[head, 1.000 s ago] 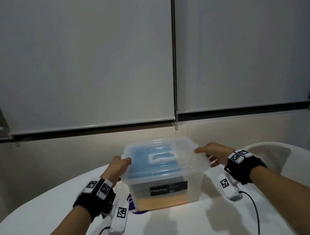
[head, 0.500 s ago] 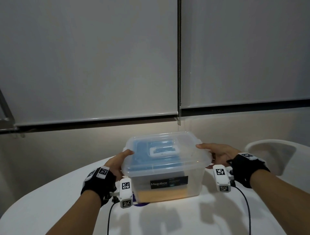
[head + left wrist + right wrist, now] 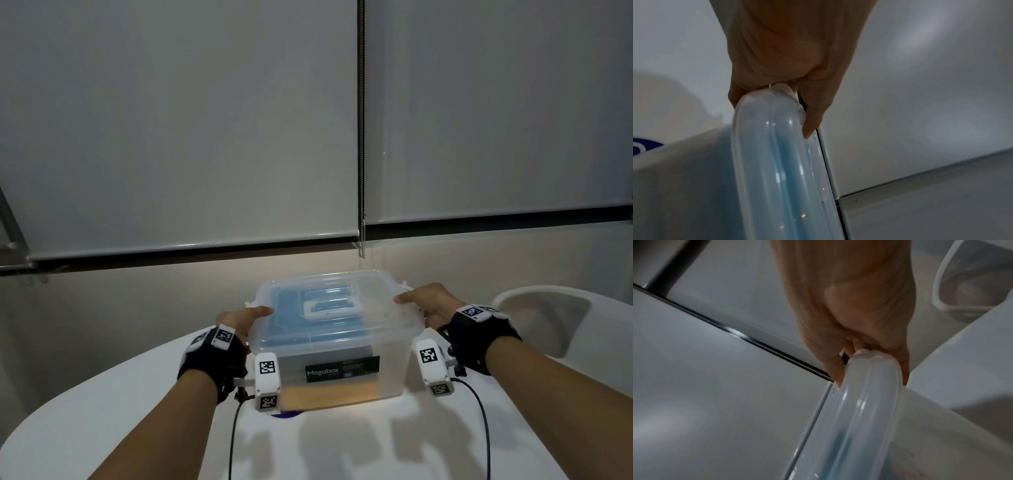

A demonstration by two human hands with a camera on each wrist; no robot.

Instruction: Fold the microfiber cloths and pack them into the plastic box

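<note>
Both hands (image 3: pixel 246 320) (image 3: pixel 428 301) gripping lidded plastic box (image 3: pixel 342 346), fingers hidden under rim, cloths blurred.

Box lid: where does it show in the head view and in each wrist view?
Head: the lid sits centre, on the box, left hand and right hand gripping its ends.
Left wrist: lower centre, its rim under the fingers.
Right wrist: lower right, rim.
Shared landmark: the blue cloth under the lid.

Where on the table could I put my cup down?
Bare table lies left of the left hand, and more in front of the box between the two forearms, though cables cross there. Right beside the box it is crowded with both hands, the right hand included.
</note>
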